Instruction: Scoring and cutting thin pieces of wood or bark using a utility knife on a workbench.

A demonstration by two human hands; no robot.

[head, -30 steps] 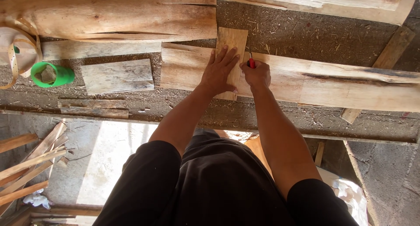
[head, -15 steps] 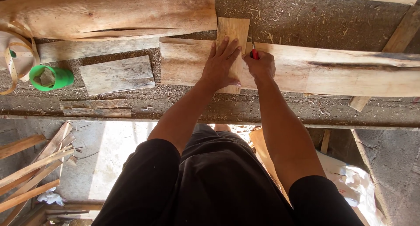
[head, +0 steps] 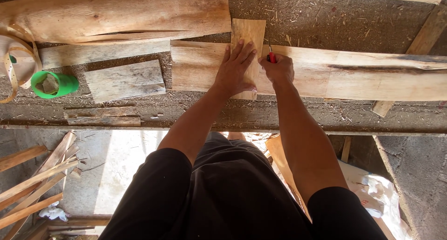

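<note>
My left hand (head: 236,72) lies open, flat on the small wood piece (head: 248,35) at upper centre, crossing a long plank (head: 363,75). My right hand (head: 278,69) grips a red pencil (head: 271,57) beside it. Green cup (head: 52,84) at left; nothing blocks the view.

pale tan short wooden piece (head: 249,35) with straight grain; red-handled marking tool (head: 272,57); bright green plastic cup (head: 54,84); weathered grey flat wooden board (head: 125,80); black cloth shorts (head: 233,198).

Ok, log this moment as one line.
left hand: flat on small wood piece | right hand: holds red pencil at its edge | beneath: long plank | bench: sawdust
</note>
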